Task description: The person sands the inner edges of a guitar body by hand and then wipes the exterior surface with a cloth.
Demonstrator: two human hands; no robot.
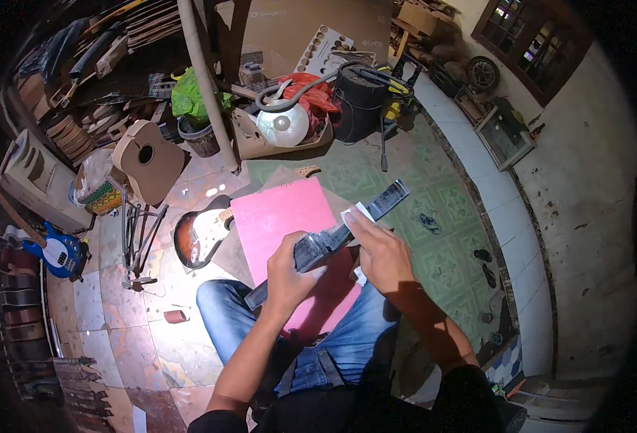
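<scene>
A long, narrow dark piece with a glossy, streaked face (387, 201) lies slantwise above my lap, its far end up to the right. My left hand (289, 278) is closed around its nearer, wider part. My right hand (383, 256) pinches a small white folded sheet (358, 213) against the piece; I cannot tell if it is paper or cloth. Beneath both hands a pink board (282, 220) rests on my lap and reaches forward. A small sunburst electric guitar (201, 238) lies on the floor left of the board.
At left are a blue guitar (60, 252), an acoustic guitar body (149, 160) and a dark metal stand (141, 242). A cardboard box (282, 148) with a white round object and a black bucket (360, 105) stand ahead. Sandals (485, 267) lie right, near a tiled ledge (488, 177).
</scene>
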